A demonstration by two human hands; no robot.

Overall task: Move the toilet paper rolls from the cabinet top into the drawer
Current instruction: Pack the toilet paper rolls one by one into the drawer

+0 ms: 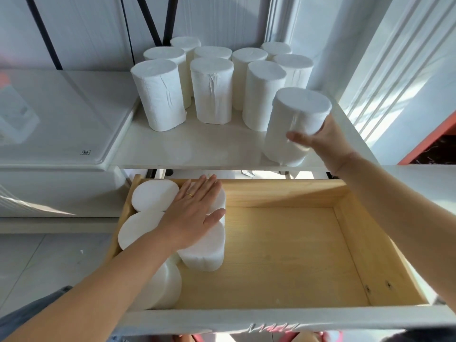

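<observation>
Toilet paper rolls (212, 92) are standing upright in a tight cluster toward the back of the white cabinet top (197, 146), nine of them as far as I can count, most of them touching their neighbours. One more roll (293, 119) is sitting apart from them at the front right, tilting slightly. The right hand (320, 139) is gripping it around its side, with the fingers curling round the paper. Whether its lower end is touching the cabinet top, I cannot tell.

Below, the wooden drawer (283, 255) is hanging open, and the drawer rolls (153, 196) are standing on end, packed together against its left wall. The rest of its floor is showing bare wood. The left hand (195, 213) is lying flat across the tops of these rolls, fingers straight and close together, thumb spreading out to the side. A ring (189, 195) is showing on one finger.

Beside the cabinet, on the left, a white glossy-lidded unit (61, 119) is catching the light.
</observation>
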